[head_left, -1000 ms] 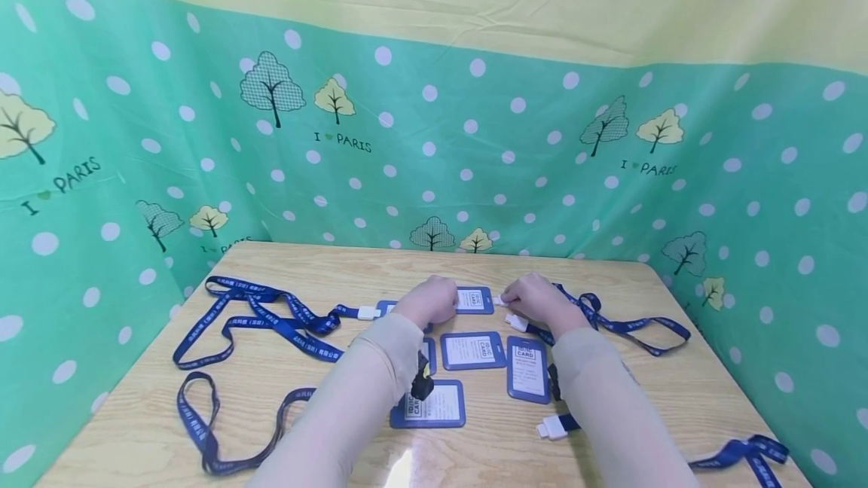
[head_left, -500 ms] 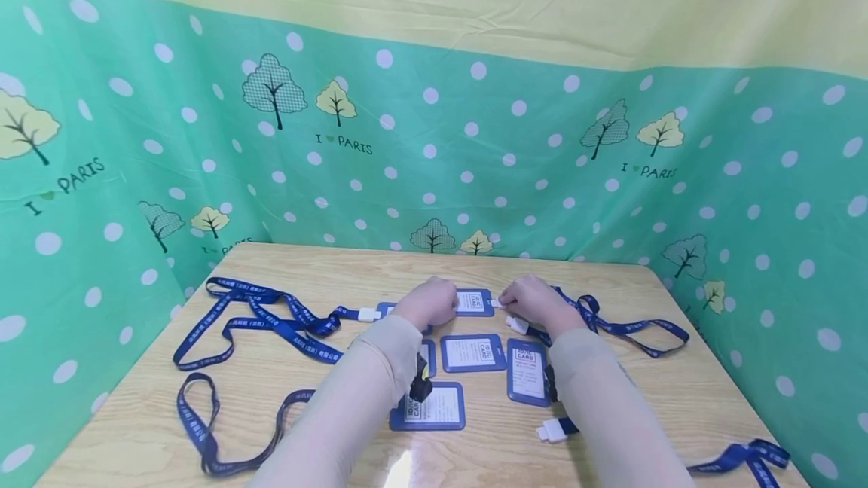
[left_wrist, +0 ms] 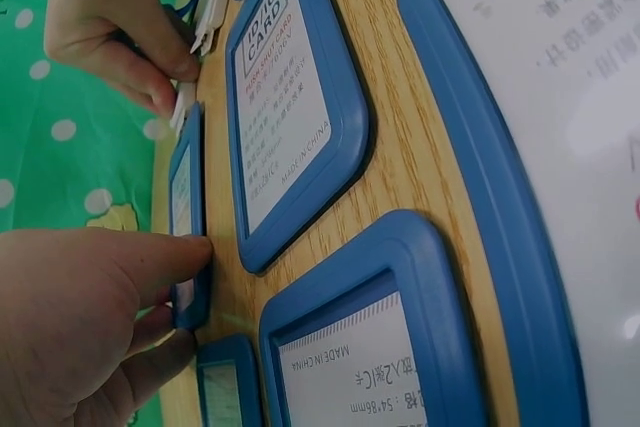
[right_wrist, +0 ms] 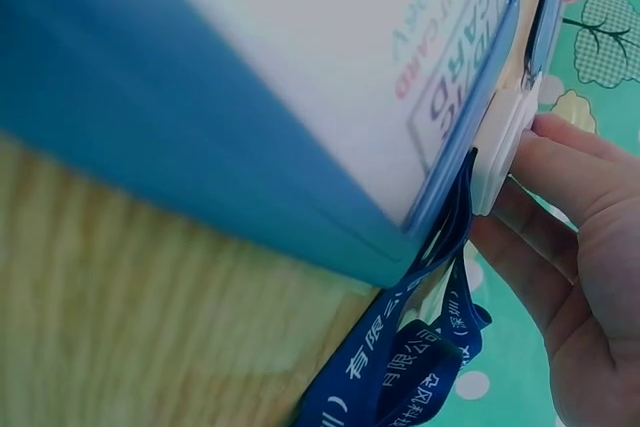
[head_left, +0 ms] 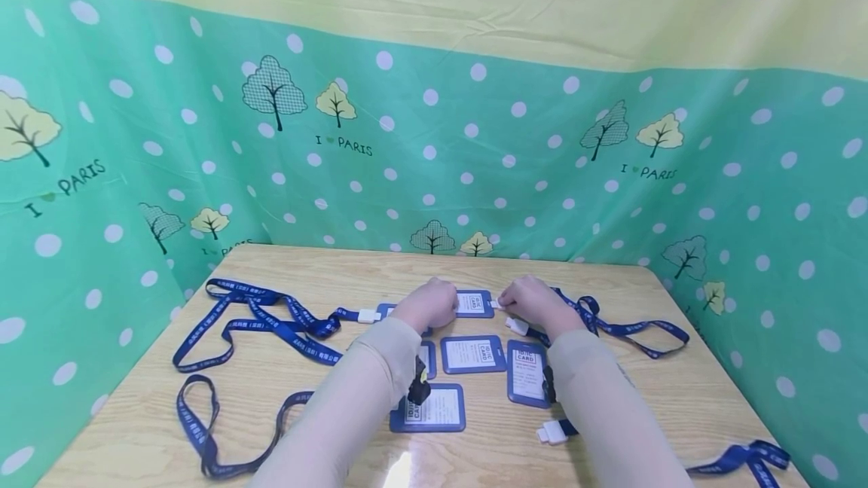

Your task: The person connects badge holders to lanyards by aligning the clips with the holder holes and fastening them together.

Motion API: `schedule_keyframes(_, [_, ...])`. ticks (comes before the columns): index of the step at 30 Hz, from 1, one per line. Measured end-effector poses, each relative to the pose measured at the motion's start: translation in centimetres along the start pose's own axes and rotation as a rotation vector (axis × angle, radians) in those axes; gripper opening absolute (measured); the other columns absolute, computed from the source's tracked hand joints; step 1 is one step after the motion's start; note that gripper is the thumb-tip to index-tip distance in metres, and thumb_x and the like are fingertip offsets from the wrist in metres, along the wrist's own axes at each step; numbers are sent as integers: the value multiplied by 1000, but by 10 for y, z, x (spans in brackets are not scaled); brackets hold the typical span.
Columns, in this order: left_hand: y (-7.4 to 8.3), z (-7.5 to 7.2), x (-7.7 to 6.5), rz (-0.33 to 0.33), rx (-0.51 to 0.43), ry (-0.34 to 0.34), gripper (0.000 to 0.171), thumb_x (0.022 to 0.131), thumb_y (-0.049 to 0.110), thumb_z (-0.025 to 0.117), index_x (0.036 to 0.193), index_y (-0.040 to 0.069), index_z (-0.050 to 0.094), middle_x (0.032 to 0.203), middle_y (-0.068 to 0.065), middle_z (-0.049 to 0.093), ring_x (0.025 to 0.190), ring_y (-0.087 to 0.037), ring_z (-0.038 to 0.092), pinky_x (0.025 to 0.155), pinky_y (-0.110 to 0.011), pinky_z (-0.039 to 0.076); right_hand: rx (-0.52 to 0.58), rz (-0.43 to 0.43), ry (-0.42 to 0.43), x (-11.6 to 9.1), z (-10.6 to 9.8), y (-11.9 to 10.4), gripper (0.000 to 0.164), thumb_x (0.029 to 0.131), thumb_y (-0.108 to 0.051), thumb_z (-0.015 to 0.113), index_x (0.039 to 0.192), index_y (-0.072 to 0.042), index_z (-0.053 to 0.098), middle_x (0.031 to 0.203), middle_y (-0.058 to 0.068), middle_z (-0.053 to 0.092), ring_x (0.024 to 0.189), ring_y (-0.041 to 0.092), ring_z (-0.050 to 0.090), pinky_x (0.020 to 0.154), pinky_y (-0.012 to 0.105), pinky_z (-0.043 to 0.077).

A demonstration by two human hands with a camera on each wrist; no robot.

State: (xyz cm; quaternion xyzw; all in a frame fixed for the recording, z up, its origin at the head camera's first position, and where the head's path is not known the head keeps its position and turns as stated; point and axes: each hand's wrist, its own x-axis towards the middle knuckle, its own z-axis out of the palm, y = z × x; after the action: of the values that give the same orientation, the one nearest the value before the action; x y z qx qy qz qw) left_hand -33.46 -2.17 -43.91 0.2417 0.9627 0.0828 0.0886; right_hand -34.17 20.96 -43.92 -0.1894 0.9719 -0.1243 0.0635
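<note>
My left hand pinches the left end of a blue-framed ID card holder at the back of the table, thumb on its frame in the left wrist view. At the holder's right end, my right hand pinches a white lanyard clip between thumb and fingers. The clip meets the slotted end of the holder. A second white clip on a blue lanyard lies just in front of the right hand. Closer in are a sideways card holder and an upright one.
Another card holder lies at the front, partly behind the left sleeve. Printed blue lanyards spread over the left side, one with a white clip. A loose clip and a lanyard lie at the right front. A patterned curtain backs the table.
My right hand has shifted slightly left, bringing the white clip up against the card holder's end. The left hand keeps its hold in place.
</note>
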Motion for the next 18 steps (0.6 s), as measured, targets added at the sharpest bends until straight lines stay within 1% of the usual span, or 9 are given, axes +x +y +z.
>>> schedule_keyframes(2, [-1, 1, -1, 6, -1, 10, 32, 94, 11, 64, 64, 17, 57, 71, 1, 57, 81, -17, 53, 79, -30, 48, 0, 0, -1, 0, 0, -1, 17, 93, -13, 76, 109, -16, 80, 113, 4, 75, 113, 28, 67, 94, 41, 57])
schedule_keyframes(5, [-2, 2, -1, 8, -4, 17, 30, 95, 13, 65, 66, 18, 59, 76, 3, 59, 84, -16, 53, 82, -31, 48, 0, 1, -1, -1, 0, -1, 17, 93, -13, 76, 110, -16, 80, 114, 5, 74, 113, 29, 67, 95, 42, 56])
schedule_keyframes(9, [-2, 1, -1, 8, -11, 18, 31, 95, 14, 65, 65, 18, 58, 79, 2, 59, 85, -16, 53, 81, -31, 48, 4, 3, -4, -1, -1, -1, 18, 93, -13, 75, 111, -16, 80, 116, 5, 74, 115, 30, 66, 96, 43, 55])
schedule_keyframes(14, [-2, 0, -2, 18, -8, 27, 33, 94, 12, 65, 63, 17, 54, 76, 1, 59, 83, -17, 53, 78, -30, 47, 1, -11, -3, 0, -2, 0, 17, 93, -12, 76, 109, -16, 80, 114, 4, 74, 114, 29, 66, 96, 42, 55])
schedule_keyframes(18, [-1, 0, -3, 17, -9, 20, 33, 95, 13, 64, 63, 18, 57, 83, 2, 60, 86, -17, 53, 81, -31, 48, 12, -20, -5, 1, -3, 0, 17, 93, -12, 76, 109, -15, 80, 115, 5, 74, 114, 29, 66, 96, 43, 55])
